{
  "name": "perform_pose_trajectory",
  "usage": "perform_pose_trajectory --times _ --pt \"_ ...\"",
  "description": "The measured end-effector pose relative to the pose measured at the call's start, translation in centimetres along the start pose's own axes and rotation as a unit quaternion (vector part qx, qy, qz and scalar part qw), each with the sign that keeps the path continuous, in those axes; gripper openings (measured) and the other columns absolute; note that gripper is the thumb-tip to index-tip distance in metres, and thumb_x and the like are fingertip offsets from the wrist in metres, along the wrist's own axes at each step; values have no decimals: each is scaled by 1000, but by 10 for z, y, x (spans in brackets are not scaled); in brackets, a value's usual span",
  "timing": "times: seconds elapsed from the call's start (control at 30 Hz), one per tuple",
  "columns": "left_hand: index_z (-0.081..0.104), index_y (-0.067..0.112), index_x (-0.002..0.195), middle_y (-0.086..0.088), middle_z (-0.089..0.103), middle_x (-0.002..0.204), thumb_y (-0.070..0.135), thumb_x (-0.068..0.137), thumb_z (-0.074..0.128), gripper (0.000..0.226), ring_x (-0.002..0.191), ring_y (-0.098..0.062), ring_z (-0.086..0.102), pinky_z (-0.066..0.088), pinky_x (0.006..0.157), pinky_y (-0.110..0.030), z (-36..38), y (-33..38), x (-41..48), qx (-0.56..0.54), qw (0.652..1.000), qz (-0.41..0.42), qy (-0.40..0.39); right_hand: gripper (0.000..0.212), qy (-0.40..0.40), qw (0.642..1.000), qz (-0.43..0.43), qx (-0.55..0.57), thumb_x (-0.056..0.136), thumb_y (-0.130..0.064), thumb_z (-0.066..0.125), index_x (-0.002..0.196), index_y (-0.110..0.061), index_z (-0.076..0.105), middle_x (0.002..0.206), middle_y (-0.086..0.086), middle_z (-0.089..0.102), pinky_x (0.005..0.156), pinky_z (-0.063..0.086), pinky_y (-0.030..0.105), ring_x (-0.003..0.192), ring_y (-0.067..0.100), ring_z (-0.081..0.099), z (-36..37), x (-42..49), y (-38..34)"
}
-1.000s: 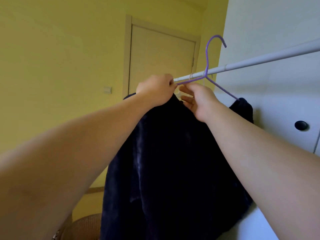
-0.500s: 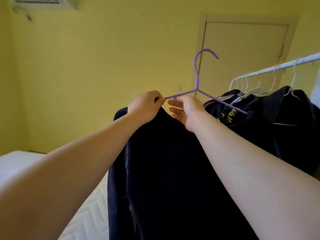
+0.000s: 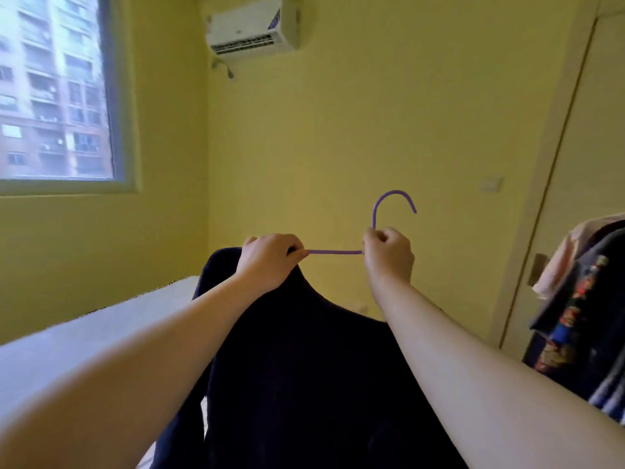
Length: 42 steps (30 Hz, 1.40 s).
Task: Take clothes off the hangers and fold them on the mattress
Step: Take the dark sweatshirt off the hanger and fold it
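Open air is lying above and ahead of the left grip (image 3: 270,260) and right grip (image 3: 389,257), up to the wall (image 3: 338,147). The hanger (image 3: 334,252) is bridging them. The garment (image 3: 304,367) is hanging below, blocking the way down. Hung clothes (image 3: 581,316) are crowding the right; the mattress (image 3: 101,333) is lying low left.

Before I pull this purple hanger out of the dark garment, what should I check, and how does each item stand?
1. Purple hanger hook hangs on nothing: ok.
2. Right hand grip on the hanger's neck: ok.
3. Left hand grip on the dark garment at its shoulder: ok.
4. Hanger ends clear of the fabric: cannot tell, hidden by the hands.
5. Mattress in view at left: ok.
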<state>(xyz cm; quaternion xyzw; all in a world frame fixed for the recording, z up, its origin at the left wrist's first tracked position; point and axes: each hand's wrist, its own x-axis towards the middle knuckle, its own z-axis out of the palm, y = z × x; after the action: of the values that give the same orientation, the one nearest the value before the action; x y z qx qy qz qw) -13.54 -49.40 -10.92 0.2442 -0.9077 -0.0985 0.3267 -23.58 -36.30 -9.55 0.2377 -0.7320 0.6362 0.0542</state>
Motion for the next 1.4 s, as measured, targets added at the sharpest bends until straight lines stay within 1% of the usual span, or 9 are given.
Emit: perform_pose_trajectory --times 0.1,0.2,0.37,0.6,0.87,1.03,1.17,1.27,1.4 --pt "66 19 98 6 62 84 36 97 46 26 83 -17 54 26 89 -29 -4 -40 3 -2 1000 -29 3 20 -96 987 -104 -80 95 -18 41 90 -19 60 89 -4 62 73 47 33 90 23 57 55 -5 -5" --pt "67 18 97 3 67 90 36 96 48 26 88 -19 57 26 86 -27 -9 -75 3 14 999 -37 19 35 -203 946 -170 -185 98 -16 32 123 -18 57 119 1 63 94 38 31 113 23 55 114 -14 -6" --pt "63 13 83 -2 63 80 32 93 51 25 78 -20 55 40 69 -30 -18 -123 -7 52 997 -11 -58 30 -220 904 -204 -303 96 -21 28 71 -15 42 68 -1 53 76 24 35 79 30 52 181 -29 14" --pt "67 15 90 10 56 75 34 89 60 21 76 -11 50 40 65 -16 -24 -183 -21 62 984 -67 -152 38 -317 880 -126 -331 96 -27 34 60 -18 34 62 -1 41 78 27 33 78 28 43 230 -28 36" --pt "63 19 76 11 53 68 32 79 73 16 69 -13 51 39 59 -19 -44 -237 -26 32 980 -194 -28 35 -295 927 -9 -232 92 -26 46 59 -13 43 63 4 47 63 31 30 73 27 46 242 14 64" --pt "58 14 69 3 49 67 32 81 72 26 63 -13 45 35 54 -20 -32 -255 -37 -14 941 -335 51 37 -173 969 177 -24 98 -37 38 90 -8 59 107 16 64 62 37 27 82 25 51 241 50 64" --pt "60 16 75 7 48 68 33 81 72 22 58 -5 42 32 47 -12 -10 -236 -23 -12 944 -321 -81 56 -241 967 80 0 93 -60 32 91 -10 57 85 5 55 67 36 29 81 23 49 253 51 45" --pt "59 14 81 7 47 66 30 82 71 19 56 -3 40 31 47 -11 14 -232 -19 -20 940 -295 -173 41 -253 966 -3 46 97 -45 41 75 -12 51 70 0 48 58 33 27 67 16 45 257 56 35" --pt "60 13 80 6 48 65 27 82 71 19 57 -5 41 32 49 -12 31 -241 -23 -51 932 -304 -188 35 -266 960 -40 -76 99 -37 41 94 -12 65 91 6 61 71 42 29 86 25 54 264 72 41"
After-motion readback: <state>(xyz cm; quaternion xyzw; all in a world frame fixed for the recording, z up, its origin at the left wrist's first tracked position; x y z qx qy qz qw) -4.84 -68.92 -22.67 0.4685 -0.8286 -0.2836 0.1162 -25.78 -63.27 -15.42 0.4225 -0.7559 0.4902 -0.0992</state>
